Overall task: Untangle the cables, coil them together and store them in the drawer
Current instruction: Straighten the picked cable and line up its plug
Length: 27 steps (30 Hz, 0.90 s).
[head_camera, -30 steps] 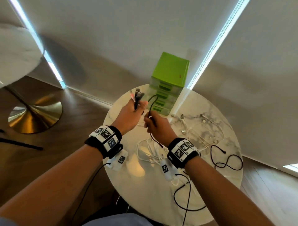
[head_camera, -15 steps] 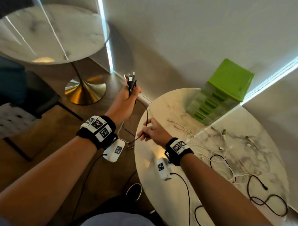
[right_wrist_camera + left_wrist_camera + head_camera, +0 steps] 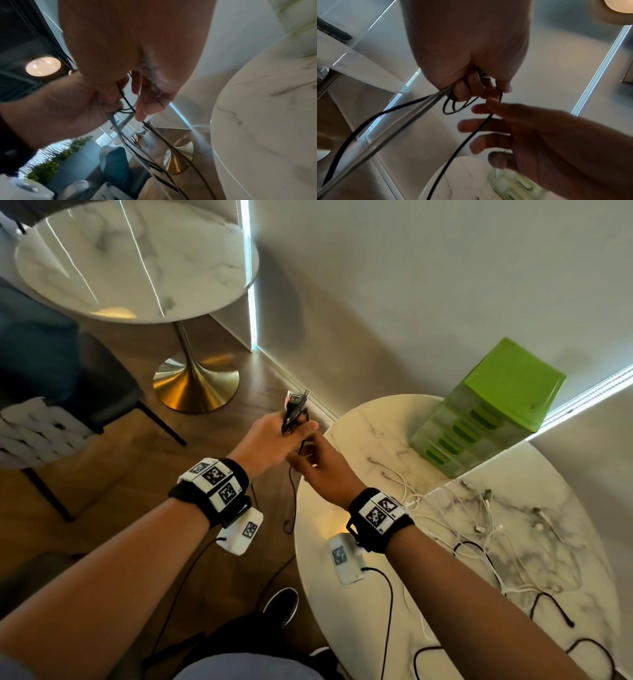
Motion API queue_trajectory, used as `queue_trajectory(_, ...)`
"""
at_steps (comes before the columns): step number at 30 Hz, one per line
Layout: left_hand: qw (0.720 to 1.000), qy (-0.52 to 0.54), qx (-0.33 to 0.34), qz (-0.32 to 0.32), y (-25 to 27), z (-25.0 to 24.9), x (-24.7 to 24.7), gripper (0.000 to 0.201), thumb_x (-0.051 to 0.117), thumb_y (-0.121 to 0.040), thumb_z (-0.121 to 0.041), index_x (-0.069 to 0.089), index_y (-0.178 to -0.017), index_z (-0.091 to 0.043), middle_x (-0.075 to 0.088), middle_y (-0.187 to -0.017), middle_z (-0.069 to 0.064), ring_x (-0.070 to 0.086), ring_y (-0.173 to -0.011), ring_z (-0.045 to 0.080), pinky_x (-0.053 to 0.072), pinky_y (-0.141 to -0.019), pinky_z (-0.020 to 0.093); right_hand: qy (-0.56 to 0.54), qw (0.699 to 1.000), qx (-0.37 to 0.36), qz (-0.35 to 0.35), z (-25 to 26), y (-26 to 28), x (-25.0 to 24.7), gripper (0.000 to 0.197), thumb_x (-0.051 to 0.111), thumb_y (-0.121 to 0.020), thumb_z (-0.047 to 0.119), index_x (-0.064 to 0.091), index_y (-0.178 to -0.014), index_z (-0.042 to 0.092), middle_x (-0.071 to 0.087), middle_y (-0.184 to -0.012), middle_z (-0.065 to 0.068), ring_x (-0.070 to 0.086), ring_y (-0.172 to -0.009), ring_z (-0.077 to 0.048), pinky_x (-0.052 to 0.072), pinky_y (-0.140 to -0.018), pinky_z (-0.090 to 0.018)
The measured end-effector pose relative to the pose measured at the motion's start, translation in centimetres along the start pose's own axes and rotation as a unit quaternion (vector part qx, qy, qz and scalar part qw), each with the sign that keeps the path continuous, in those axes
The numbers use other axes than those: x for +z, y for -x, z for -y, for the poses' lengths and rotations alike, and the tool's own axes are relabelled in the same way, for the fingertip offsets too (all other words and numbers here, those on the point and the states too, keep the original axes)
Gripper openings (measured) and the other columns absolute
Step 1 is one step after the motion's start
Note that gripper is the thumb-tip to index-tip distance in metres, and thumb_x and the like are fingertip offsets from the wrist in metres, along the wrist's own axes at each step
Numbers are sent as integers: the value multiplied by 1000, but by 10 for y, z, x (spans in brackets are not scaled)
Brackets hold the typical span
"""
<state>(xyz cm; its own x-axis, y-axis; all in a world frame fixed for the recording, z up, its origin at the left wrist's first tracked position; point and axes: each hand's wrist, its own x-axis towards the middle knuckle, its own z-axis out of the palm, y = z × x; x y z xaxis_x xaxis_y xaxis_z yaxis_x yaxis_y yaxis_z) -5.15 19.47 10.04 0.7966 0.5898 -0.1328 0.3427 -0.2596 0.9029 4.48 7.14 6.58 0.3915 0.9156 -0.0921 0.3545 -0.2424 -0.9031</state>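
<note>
My left hand (image 3: 298, 429) grips a bunch of cable plugs (image 3: 294, 405) upright, off the round marble table's (image 3: 359, 594) left edge. In the left wrist view, this fist (image 3: 471, 89) holds a small loop of black cable (image 3: 453, 106). My right hand (image 3: 308, 453) is right against it, pinching the black cable (image 3: 481, 128) between thumb and forefinger, the other fingers spread. The cable hangs down toward the floor (image 3: 291, 501). A tangle of white cables (image 3: 479, 515) and another black cable (image 3: 548, 604) lie on the table. The green drawer unit (image 3: 486, 412) stands at the far edge, drawers shut.
A second round marble table (image 3: 137, 261) with a brass foot (image 3: 195, 385) stands to the left. A dark chair (image 3: 44, 419) sits at the left edge. My shoe (image 3: 281, 604) is on the wooden floor below the hands. A wall runs behind both tables.
My right hand has come up along the black cable until it meets the left hand. The left hand, still holding the plugs, has dropped slightly toward the table edge.
</note>
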Motion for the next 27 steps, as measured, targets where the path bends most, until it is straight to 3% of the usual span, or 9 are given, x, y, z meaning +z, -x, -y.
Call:
queue_trajectory(4,998,30,28,-46,-3,-6,-11,37,41,-106,-47,65,-109,-19,60,-83,-6,57,-69,9,47,-69,26,-71,995,22,-72,1,-1,-2,17,42,-107,14,46,-121,6,72,-87,-5,67,-68,-12,55,-65,-25)
queue_trajectory(7,989,134,19,-52,-9,-9,-24,35,38,-109,-39,61,-104,-14,51,-76,-6,44,-57,4,39,-57,23,-37,990,132,-47,-24,10,1,43,48,-103,13,30,-142,14,74,-93,-5,70,-66,-18,50,-59,-19)
queue_trajectory(9,981,191,13,-33,-9,-12,-30,33,36,-110,-35,59,-104,-11,50,-77,-4,39,-53,5,34,-51,20,91,981,171,11,-45,21,7,78,59,-96,13,9,-155,25,66,-121,-8,72,-94,-23,55,-81,-25)
queue_trajectory(12,976,218,11,14,-6,-13,-33,35,36,-110,-35,59,-104,-9,51,-78,-2,37,-53,8,31,-52,23,176,973,150,15,-53,25,8,109,78,-80,20,1,-156,36,24,-155,-10,43,-134,-29,42,-112,-44)
queue_trajectory(18,970,219,-28,103,-3,-9,-20,38,37,-110,-34,61,-93,-9,51,-69,-4,41,-49,6,33,-49,18,-35,991,-54,-121,8,-13,-17,104,73,-88,7,-1,-158,28,30,-156,-8,69,-87,-19,59,-75,-28)
queue_trajectory(20,968,222,-29,110,-2,-10,-17,38,36,-110,-33,60,-95,-8,51,-67,-4,40,-51,8,32,-49,18,-68,988,-59,-122,24,-22,-28,100,71,-91,13,-1,-156,36,50,-140,-8,71,-77,-29,61,-74,-33)
queue_trajectory(22,972,218,-29,79,-3,-12,-15,38,34,-110,-34,59,-97,-8,51,-70,-4,44,-53,6,36,-49,16,-33,991,-55,-114,26,-24,-35,72,66,-94,10,24,-148,32,61,-109,-1,65,-82,-18,56,-78,-31)
queue_trajectory(25,973,226,-31,33,-8,-11,-15,38,34,-110,-37,59,-95,-12,54,-74,-1,51,-58,8,42,-56,22,-25,993,-67,-99,22,-17,-39,13,53,-95,17,60,-103,26,54,-86,8,51,-83,-11,42,-80,-30)
queue_trajectory(27,967,250,-38,0,-12,-10,-17,39,34,-110,-37,59,-92,-13,54,-75,1,56,-64,12,48,-67,29,-52,993,-47,-95,19,-5,-38,33,43,-100,36,59,-79,15,54,-80,-4,49,-81,-19,39,-81,-33)
